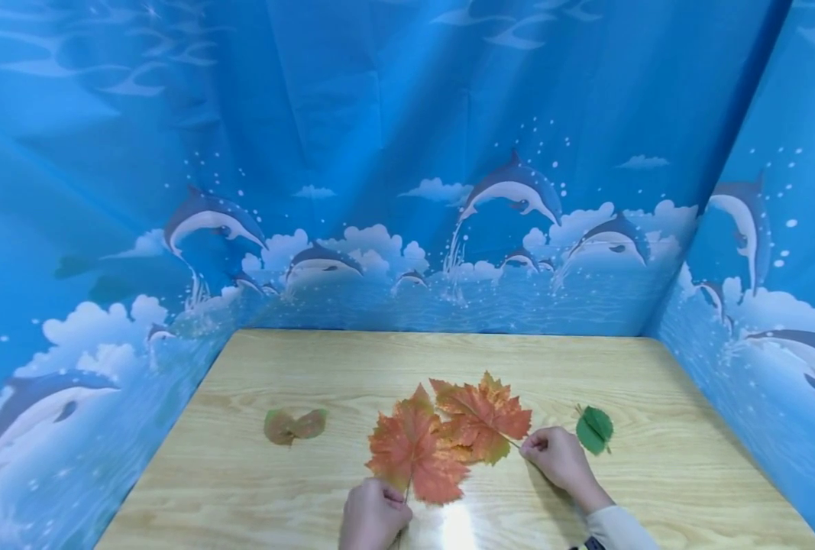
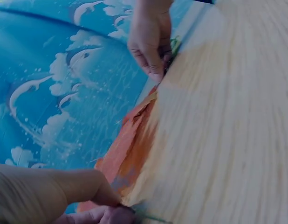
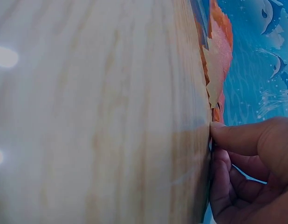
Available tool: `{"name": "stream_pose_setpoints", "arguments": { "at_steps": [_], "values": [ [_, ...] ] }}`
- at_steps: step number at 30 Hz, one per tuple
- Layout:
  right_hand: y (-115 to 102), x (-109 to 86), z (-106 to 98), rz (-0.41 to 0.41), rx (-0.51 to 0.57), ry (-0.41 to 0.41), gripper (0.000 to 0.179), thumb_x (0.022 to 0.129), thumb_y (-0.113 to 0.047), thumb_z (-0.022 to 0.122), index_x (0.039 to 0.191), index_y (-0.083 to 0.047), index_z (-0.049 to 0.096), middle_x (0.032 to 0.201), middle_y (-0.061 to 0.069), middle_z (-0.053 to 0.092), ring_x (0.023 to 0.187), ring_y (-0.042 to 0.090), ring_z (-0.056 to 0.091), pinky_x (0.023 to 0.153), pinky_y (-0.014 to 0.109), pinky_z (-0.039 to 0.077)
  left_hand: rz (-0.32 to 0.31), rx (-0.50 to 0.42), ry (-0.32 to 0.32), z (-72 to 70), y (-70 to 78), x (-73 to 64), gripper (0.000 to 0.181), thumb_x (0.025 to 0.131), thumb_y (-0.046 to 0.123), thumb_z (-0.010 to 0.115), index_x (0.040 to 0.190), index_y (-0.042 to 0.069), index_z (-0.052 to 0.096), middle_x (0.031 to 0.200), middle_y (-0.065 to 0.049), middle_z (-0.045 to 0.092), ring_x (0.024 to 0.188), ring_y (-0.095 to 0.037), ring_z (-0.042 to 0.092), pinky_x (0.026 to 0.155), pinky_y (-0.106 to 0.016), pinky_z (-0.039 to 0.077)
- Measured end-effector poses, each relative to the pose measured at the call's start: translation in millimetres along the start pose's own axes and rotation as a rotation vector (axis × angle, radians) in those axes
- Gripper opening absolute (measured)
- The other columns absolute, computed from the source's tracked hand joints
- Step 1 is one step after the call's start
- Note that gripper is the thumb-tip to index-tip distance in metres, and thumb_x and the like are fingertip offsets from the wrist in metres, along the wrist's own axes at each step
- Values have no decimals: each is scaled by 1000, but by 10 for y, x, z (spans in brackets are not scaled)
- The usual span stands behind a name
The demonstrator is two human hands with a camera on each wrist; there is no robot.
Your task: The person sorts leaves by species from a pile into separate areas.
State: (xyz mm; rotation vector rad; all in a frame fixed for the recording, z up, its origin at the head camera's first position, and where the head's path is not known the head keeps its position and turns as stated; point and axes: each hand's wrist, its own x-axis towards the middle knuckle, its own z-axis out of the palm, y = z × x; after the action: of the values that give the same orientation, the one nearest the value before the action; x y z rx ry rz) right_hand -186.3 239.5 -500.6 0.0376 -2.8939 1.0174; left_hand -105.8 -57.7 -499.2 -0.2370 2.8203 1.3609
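Note:
My left hand (image 1: pixel 374 513) pinches the thin stem of an orange-red maple-like leaf (image 1: pixel 410 443) at the front middle of the table. To its right, my right hand (image 1: pixel 557 457) holds the stem of a second orange leaf (image 1: pixel 481 412) between thumb and fingertips. The two leaves overlap along their inner edges, with their tips pointing away from me. In the left wrist view, the thumb and fingers of my left hand (image 2: pixel 83 196) close on the stem near the wooden surface. Over in the right wrist view, thumb and finger of my right hand (image 3: pixel 246 158) meet at the stem.
A small green leaf (image 1: pixel 594 429) lies right of my right hand. On the left lies a pair of brownish-green rounded leaves (image 1: pixel 295 426). The wood-grain table (image 1: pixel 256 489) is bordered at the back and sides by blue dolphin-print curtains (image 1: pixel 380 153).

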Motion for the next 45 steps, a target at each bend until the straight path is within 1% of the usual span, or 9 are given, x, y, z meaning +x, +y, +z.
{"name": "stream_pose_setpoints", "arguments": {
  "at_steps": [5,8,11,14,20,24,28,35,45],
  "values": [
    [5,-4,-2,1,0,-1,12,77,-8,76,69,-12,68,65,-5,64,63,9,57,61,27,46,1,-260,-144,-119,-115,33,5,69,1,69,75,1,70,60,1,64,50,-10,60,50,-25,52],
    [3,-6,-4,3,1,-1,11,77,-8,76,69,-11,69,66,-5,65,63,9,57,61,27,46,-22,-393,-202,-195,-145,52,8,74,0,67,81,-5,70,63,-3,66,51,-11,62,50,-25,54],
    [0,-6,-10,-2,2,-2,11,77,-8,76,70,-11,69,66,-4,65,63,9,58,61,27,47,-17,-480,-207,-277,-114,94,14,76,-2,65,87,-11,69,69,-9,68,55,-11,62,53,-25,56],
    [-1,-4,-15,-10,4,0,10,77,-8,76,70,-11,70,68,-3,67,64,10,59,61,28,48,-6,-522,-184,-347,-22,173,17,77,-4,64,91,-14,67,73,-11,69,57,-10,62,56,-26,57],
    [4,-2,-9,-11,7,-5,10,78,-8,75,71,-11,70,69,-3,67,64,11,59,61,29,48,21,-466,-146,-381,179,426,18,79,-3,65,95,-13,66,75,-10,68,59,-11,62,59,-28,57],
    [8,-8,-2,-3,12,-2,10,78,-8,76,70,-11,70,68,-3,67,64,10,59,61,28,47,32,-397,-106,-259,196,613,15,78,-1,64,91,-10,68,70,-6,65,56,-9,61,56,-25,56],
    [12,-5,13,5,18,-1,10,78,-8,76,70,-11,70,67,-4,66,63,9,58,61,27,47,25,-354,-78,-98,128,740,10,75,-2,64,84,-6,69,63,-3,64,51,-8,59,51,-23,53],
    [18,5,16,-22,9,-2,9,78,-8,76,71,-12,70,69,-3,67,64,10,59,61,28,48,26,-253,-24,36,5,832,5,73,1,66,74,2,71,56,0,63,47,-6,57,48,-20,49],
    [9,-4,7,-16,-7,5,11,78,-8,75,70,-12,70,67,-4,67,64,10,59,62,27,48,21,-285,-49,41,-18,875,4,75,3,70,73,0,71,56,-1,64,46,-6,58,47,-21,51]
  ]
}}
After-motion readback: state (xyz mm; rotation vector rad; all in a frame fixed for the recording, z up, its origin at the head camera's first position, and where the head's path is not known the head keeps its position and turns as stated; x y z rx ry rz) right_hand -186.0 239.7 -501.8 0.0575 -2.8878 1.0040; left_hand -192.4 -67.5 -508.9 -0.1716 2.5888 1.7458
